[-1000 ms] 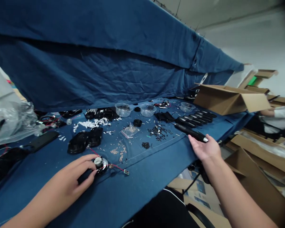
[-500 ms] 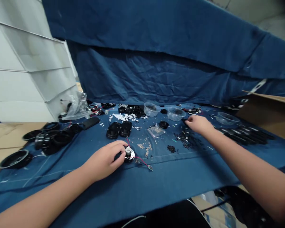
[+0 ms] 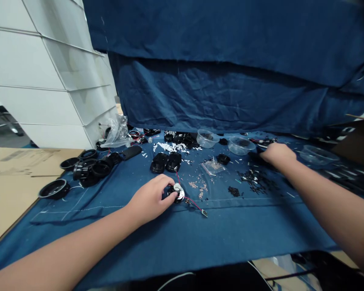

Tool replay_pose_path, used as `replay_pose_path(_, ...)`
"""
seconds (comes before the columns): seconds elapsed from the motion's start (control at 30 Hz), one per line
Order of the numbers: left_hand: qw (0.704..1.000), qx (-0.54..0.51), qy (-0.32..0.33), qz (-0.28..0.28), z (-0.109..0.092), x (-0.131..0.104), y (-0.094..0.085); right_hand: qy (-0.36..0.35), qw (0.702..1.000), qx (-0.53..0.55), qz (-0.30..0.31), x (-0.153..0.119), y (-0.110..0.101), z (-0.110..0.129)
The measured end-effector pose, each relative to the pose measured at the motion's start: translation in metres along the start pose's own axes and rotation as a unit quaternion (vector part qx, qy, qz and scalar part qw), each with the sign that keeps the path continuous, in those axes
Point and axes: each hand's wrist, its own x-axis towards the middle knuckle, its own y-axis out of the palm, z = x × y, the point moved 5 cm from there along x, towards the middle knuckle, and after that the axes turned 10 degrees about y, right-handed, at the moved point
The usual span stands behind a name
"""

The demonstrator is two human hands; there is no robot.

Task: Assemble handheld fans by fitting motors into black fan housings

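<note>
My left hand (image 3: 156,197) grips a small round black-and-silver part (image 3: 178,191) near the middle of the blue cloth. Red wires run from that part to a small circuit board (image 3: 204,213) lying on the cloth. My right hand (image 3: 277,155) is over the right side, beyond a scatter of small black pieces (image 3: 255,180); its fingers are closed, and what they hold, if anything, is hidden. Left of my right hand stands a clear bowl (image 3: 241,146) with dark contents. Two black housings (image 3: 166,162) lie behind my left hand.
Black rings (image 3: 53,189) and other round parts lie at the left beside cardboard (image 3: 21,173). Small screws (image 3: 202,188), a plastic bag (image 3: 212,166) and white bits (image 3: 172,147) lie mid-table. A clear bowl (image 3: 318,154) and a cardboard box (image 3: 356,147) are at the right.
The view has turned left. My right hand has moved away from beside the dark-filled bowl, further right. My left hand keeps its grip on the round part.
</note>
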Motion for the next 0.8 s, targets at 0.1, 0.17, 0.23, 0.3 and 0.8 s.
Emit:
replay_pose_path(0.1,1.0,-0.014,0.006,0.001,0.001,0.001,-0.001,0.03,0.998,-0.043,-0.017,-0.009,-0.03,-0.01)
replay_pose_path(0.17,1.0,-0.023,0.003,-0.001,0.003,0.002,-0.002,-0.009,0.998,-0.045,-0.036,-0.023,-0.049,-0.016)
replay_pose_path(0.23,0.999,-0.033,0.0,-0.001,0.005,0.004,-0.003,-0.086,0.994,-0.028,-0.055,-0.048,-0.061,-0.021)
replay_pose_path(0.3,0.999,-0.045,-0.005,-0.005,0.008,0.006,-0.005,-0.191,0.98,0.004,-0.062,-0.086,-0.063,-0.027)
replay_pose_path(0.8,0.992,-0.029,-0.122,-0.033,0.018,0.008,-0.019,-0.4,0.895,0.185,-0.067,-0.265,0.03,-0.079)
